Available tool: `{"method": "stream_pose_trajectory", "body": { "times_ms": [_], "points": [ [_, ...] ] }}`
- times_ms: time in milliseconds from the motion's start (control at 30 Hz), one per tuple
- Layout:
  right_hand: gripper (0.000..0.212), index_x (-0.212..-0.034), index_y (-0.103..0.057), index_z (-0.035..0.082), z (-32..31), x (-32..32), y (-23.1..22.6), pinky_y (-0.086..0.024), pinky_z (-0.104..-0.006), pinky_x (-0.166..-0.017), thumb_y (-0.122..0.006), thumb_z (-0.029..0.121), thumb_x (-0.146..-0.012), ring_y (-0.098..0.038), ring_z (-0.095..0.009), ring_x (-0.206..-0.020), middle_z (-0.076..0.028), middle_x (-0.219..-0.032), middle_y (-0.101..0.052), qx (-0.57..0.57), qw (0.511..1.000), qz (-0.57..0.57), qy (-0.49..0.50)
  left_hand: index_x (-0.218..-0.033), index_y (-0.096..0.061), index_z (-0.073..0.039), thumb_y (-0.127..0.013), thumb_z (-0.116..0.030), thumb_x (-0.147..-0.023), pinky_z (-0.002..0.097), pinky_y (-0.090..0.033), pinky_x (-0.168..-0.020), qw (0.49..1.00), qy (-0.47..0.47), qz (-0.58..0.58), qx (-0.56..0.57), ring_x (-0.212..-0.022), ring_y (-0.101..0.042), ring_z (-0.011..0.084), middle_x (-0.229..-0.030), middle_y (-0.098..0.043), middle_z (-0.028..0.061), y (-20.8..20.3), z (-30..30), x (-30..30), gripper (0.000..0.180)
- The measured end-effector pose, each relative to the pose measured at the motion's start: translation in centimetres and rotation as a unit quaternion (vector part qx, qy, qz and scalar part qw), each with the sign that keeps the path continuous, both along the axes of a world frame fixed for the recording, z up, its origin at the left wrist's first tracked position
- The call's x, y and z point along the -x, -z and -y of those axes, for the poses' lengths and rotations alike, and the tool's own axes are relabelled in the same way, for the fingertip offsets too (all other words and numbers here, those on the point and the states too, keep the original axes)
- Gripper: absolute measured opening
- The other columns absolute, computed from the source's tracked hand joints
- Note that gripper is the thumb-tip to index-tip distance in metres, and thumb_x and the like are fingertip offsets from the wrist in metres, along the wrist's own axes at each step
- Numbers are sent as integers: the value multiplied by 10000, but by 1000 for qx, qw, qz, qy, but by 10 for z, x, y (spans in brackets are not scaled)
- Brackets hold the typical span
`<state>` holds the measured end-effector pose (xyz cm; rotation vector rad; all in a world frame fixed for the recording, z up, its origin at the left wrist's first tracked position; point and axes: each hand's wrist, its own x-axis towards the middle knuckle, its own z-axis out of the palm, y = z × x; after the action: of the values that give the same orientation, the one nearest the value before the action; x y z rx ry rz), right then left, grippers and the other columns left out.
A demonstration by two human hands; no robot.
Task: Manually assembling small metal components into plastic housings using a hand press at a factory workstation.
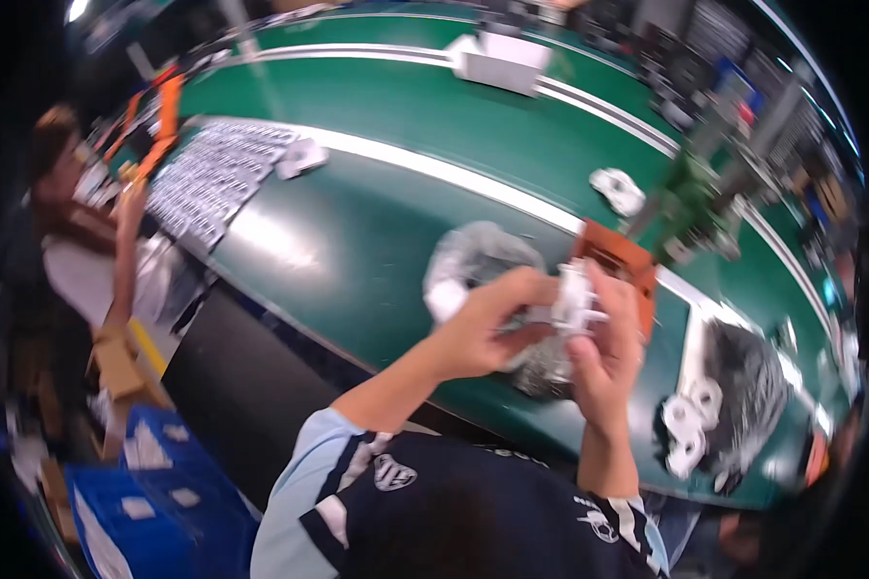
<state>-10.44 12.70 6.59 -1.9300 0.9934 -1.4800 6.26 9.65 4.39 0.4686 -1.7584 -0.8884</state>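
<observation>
Between my two hands, above the near part of the green table [386, 280], a small white plastic part [574, 299] is held up. My left hand [502, 314] pinches it from the left with bent fingers. The fingers and thumb of my right hand [610, 352] close round its right side. Motion blur hides the part's finer shape. Below and behind my left hand lies a clear plastic bag [483, 246] with something white in it. An orange bin [616, 253] stands just beyond my right hand.
A black plastic bag [748, 386] and several white round parts [686, 420] lie at the right. Beyond the orange bin are a green machine [690, 198] and another white part [618, 191]. Rows of pale parts [217, 174] fill the far left, near a seated person [92, 222].
</observation>
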Motion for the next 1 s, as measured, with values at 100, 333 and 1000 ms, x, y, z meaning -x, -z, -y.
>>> {"method": "stream_pose_trajectory", "body": {
  "times_ms": [100, 333, 1000],
  "points": [
    [576, -1267, -472, 19, -1, 10, 0, -438, -247, -781, -625, 286, -781, -461, -161, -1002, -92, -1107, -442, -81, 993, 60, -58, -1073, -511, -6, -608, 66, -764, 268, -413, -773, 987, 59, -101, -107, -917, -523, 161, -993, -525, 76, 3, -8, 11, 331],
    [570, -1244, -491, 34, -4, 22, 5, -378, -310, -891, -675, 266, -756, -421, -204, -1063, -119, -1178, -414, -56, 996, 49, -38, -1113, -448, -27, -592, 63, -797, 331, -405, -882, 971, 90, -160, -156, -1028, -512, 199, -1087, -523, 126, 19, -10, 26, 360],
    [942, -1400, -34, 10, -3, 21, 27, -261, -435, -1019, -557, 523, -807, -307, -367, -1236, -259, -1357, -228, -12, 997, -55, 48, -971, -467, 30, -503, -102, -917, 178, -409, -661, 966, -95, -115, -211, -738, -505, 53, -845, -570, 55, 23, -28, 48, 148]
  ]
}}
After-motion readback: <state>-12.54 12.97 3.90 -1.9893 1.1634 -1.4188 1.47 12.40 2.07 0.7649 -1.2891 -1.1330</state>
